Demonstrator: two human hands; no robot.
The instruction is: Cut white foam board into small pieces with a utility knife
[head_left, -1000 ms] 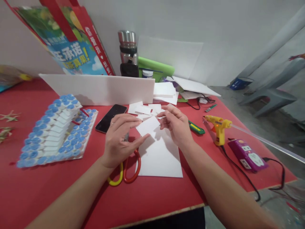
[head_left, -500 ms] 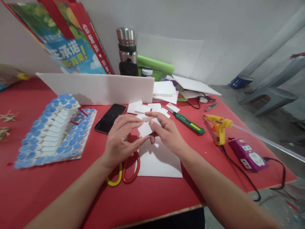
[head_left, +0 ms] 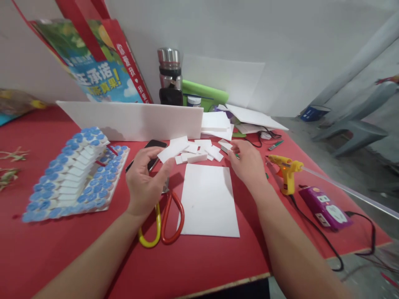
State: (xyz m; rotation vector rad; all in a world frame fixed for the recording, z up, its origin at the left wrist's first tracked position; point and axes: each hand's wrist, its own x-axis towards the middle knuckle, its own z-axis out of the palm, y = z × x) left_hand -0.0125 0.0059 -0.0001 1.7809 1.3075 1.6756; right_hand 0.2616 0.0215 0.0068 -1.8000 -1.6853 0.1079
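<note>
My left hand (head_left: 145,178) pinches the edge of a white foam board piece (head_left: 173,148) between thumb and fingers, above part of the phone (head_left: 156,144). My right hand (head_left: 247,164) has its fingertips closed at the end of a small white piece (head_left: 225,144). Beneath that hand lies the green utility knife (head_left: 267,176), mostly hidden. Several small white foam pieces (head_left: 197,157) lie loosely between the hands. In front of them a larger white sheet (head_left: 209,203) lies flat. Scissors (head_left: 173,218) with one yellow and one red handle rest by my left wrist.
At left stands a white foam model (head_left: 73,174) with steps and blue flowers. A long white board (head_left: 131,120) stands behind. At right are a yellow glue gun (head_left: 286,170) with a cable and a purple power socket (head_left: 326,207). A steel bottle (head_left: 170,68) stands at the back.
My hands have parted from above the sheet, left hand leftward, right hand rightward to the knife. The small pieces they held together now lie in the pile. More of the sheet shows.
</note>
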